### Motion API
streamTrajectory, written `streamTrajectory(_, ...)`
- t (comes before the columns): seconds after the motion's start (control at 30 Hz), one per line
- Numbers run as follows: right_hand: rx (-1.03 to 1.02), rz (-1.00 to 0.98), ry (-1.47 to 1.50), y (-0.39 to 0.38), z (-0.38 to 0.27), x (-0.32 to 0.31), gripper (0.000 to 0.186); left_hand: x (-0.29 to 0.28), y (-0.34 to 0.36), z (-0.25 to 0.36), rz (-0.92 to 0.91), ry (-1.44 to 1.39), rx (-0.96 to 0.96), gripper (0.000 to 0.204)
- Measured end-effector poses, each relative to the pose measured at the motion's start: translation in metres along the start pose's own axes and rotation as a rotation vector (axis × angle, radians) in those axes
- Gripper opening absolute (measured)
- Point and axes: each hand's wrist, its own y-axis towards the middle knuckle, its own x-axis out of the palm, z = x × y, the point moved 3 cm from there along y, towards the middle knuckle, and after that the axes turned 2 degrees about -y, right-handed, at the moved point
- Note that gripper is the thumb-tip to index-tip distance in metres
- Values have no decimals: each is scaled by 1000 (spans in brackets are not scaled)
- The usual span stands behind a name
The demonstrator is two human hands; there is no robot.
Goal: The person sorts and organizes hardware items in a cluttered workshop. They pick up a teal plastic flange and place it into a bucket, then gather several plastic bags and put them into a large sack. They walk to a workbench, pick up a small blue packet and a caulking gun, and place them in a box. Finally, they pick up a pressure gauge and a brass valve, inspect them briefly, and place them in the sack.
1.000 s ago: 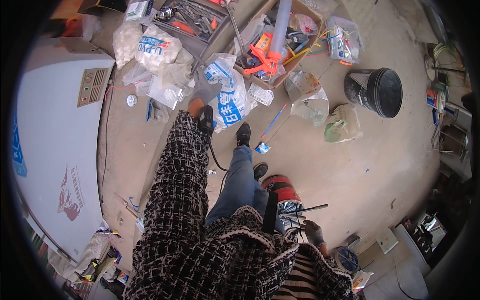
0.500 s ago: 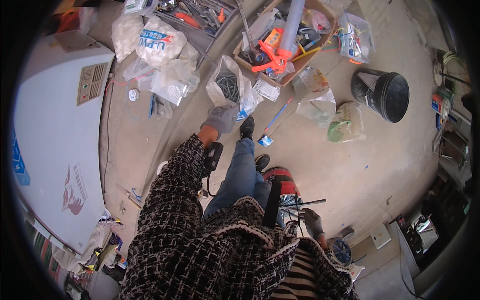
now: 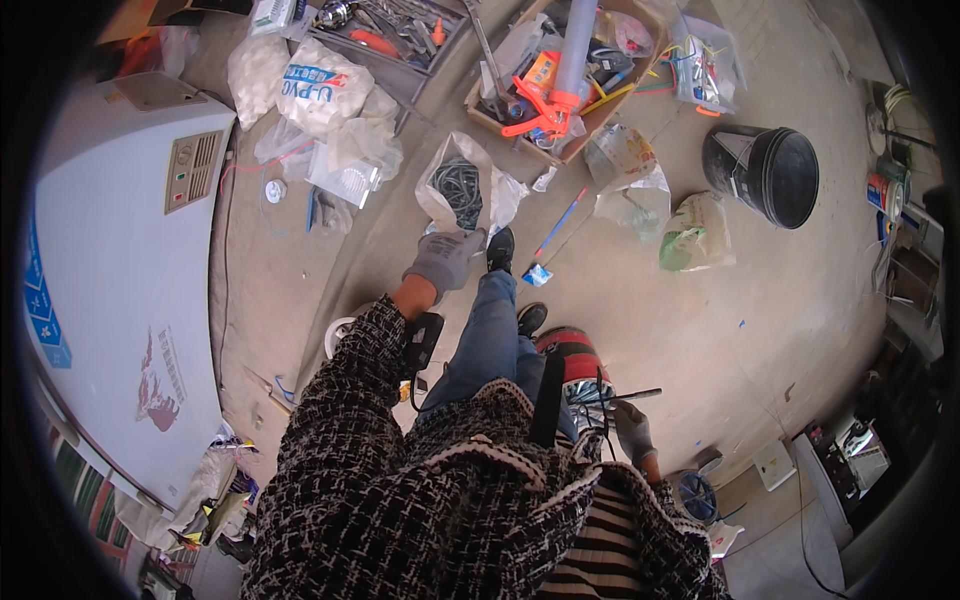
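Note:
My left hand (image 3: 447, 262), in a grey work glove, reaches forward and grips the near edge of a white plastic bag (image 3: 437, 165). Its fingertips are partly hidden by the bag. Inside the bag's open mouth lies a coil of dark grey-green wire or cord (image 3: 458, 192). My right hand (image 3: 631, 430), also gloved, hangs low at my right side. It is beside a thin dark rod (image 3: 640, 395) above a red and black bucket (image 3: 570, 345); its fingers are too small and blurred to read.
Ahead stand a cardboard box (image 3: 578, 150) of tools with an orange caulking gun, a grey tool tray (image 3: 405, 85) and bags of white fittings (image 3: 320, 90). A black bucket (image 3: 785, 180) lies tilted to the right. A large pale cabinet (image 3: 125, 250) fills the left side.
The bag's mouth has opened wider and turned, showing more of the coil. A white card at its right side no longer shows. My left hand stays at the bag's edge.

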Motion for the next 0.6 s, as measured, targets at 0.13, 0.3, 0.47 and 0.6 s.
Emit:
streamTrajectory(0.13, 7, -8, 44, 1, 15, 0, 30, -5, 4, 3, -50, -44, -121, 38)
streamTrajectory(0.3, 51, 45, 4, 0, 37, 3, 28, -14, 5, 10, -41, -109, -173, 33)
streamTrajectory(0.47, 21, 67, -21, -6, 45, 8, 29, -17, 9, 9, -31, -110, -222, 29)
streamTrajectory(0.6, 14, 80, -87, -10, 47, 13, 30, -17, 8, 8, -16, -62, -162, 24)
